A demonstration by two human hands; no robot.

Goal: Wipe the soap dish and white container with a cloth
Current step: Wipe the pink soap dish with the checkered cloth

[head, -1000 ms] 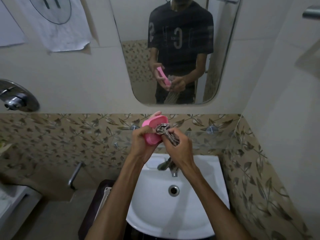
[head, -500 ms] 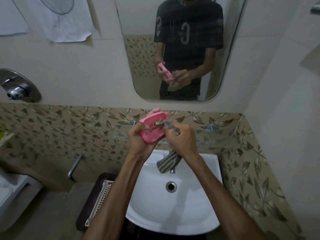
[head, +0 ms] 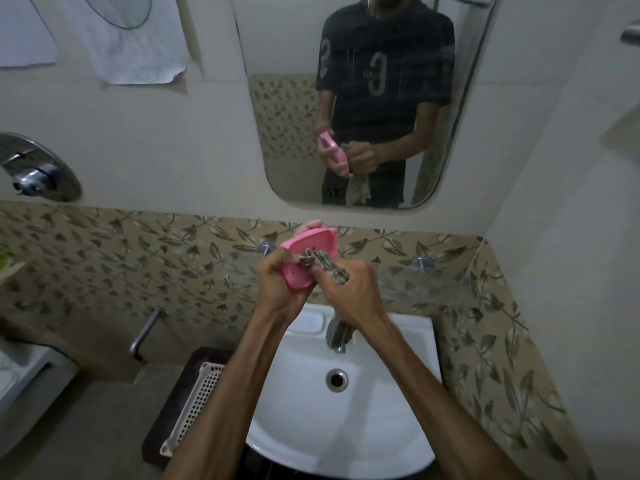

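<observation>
White sink (head: 408,427) at lower centre, tap (head: 335,336) on its back rim. Dark mat (head: 162,434) on the floor (head: 69,427) lower left, white basket (head: 194,407) on it.

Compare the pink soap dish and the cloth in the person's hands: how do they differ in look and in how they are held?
The soap dish is plain pink and rigid; the cloth is striped, dark and bunched. The left hand grips the soap dish, tilted on edge, while the right hand grips the cloth and presses it into the dish. Both are held up above the white sink.
</observation>
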